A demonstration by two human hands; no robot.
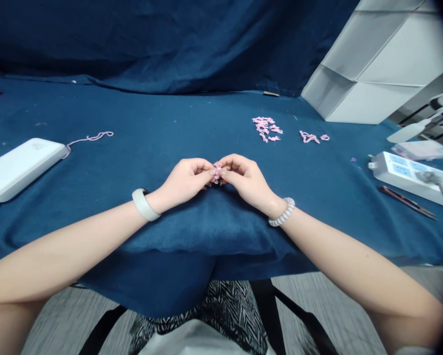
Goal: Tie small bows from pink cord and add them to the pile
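- Pink piece (217, 172) mostly hidden by fingers (206, 173); shape unclear.
- Power bank (18, 167) cut off at left edge.
- Power strip (402, 175) cut off at right edge.
- Far pink bits (266, 128) too small to tell.

Two hands work at the near edge of the desk (132, 123), the left hand (186, 180) and right hand (245, 180), sharing one small pink piece (217, 172). Two clusters of pink pieces lie toward the far right: a larger cluster (266, 128) and a smaller cluster (312, 137); single pieces are too small to count. One white case (18, 167), one pink cord (90, 138), one power strip (410, 175), one dark tool (406, 201).
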